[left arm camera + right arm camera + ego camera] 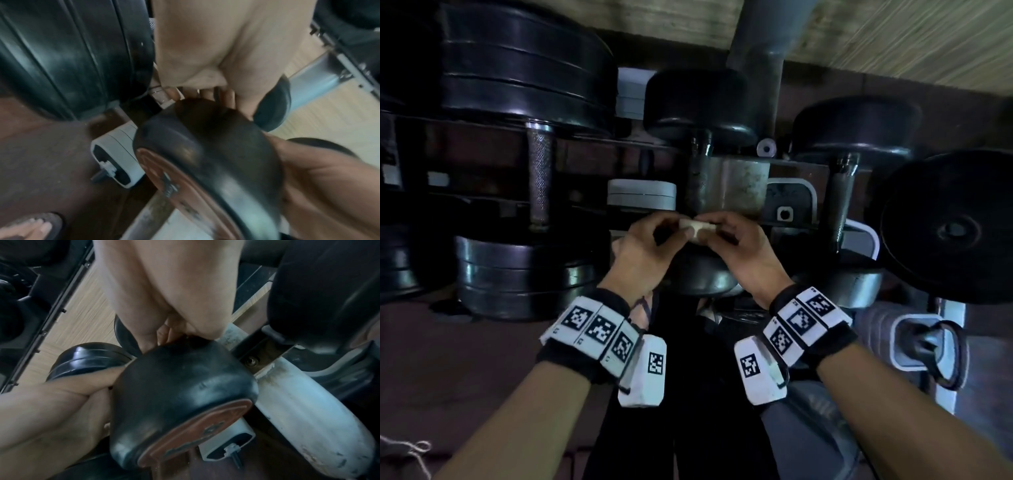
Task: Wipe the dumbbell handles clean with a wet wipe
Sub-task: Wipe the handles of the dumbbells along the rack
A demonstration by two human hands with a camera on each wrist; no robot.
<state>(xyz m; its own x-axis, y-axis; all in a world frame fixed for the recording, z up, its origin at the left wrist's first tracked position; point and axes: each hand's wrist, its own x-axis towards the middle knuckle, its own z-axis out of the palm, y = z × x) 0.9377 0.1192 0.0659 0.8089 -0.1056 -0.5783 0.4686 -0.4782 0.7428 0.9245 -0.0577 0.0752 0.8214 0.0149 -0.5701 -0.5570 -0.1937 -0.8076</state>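
Note:
A small white wet wipe (697, 230), folded into a wad, is pinched between both hands above the rack. My left hand (671, 228) grips its left end and my right hand (719, 229) its right end. Just beyond them stands the middle dumbbell's handle (698, 178); its black near head (702, 277) lies under my hands and fills the wrist views (205, 146) (180, 394). A big dumbbell with a knurled handle (539, 178) lies to the left, a third handle (840, 195) to the right. The wrist views hide the wipe behind curled fingers (205, 94).
A large black weight plate (955, 229) leans at the right. A grey post (756, 51) rises behind the rack. The white rack tube (298, 402) runs under the dumbbells. A metal handle (928, 342) lies low right. My sandalled foot (35, 227) stands on the brown floor.

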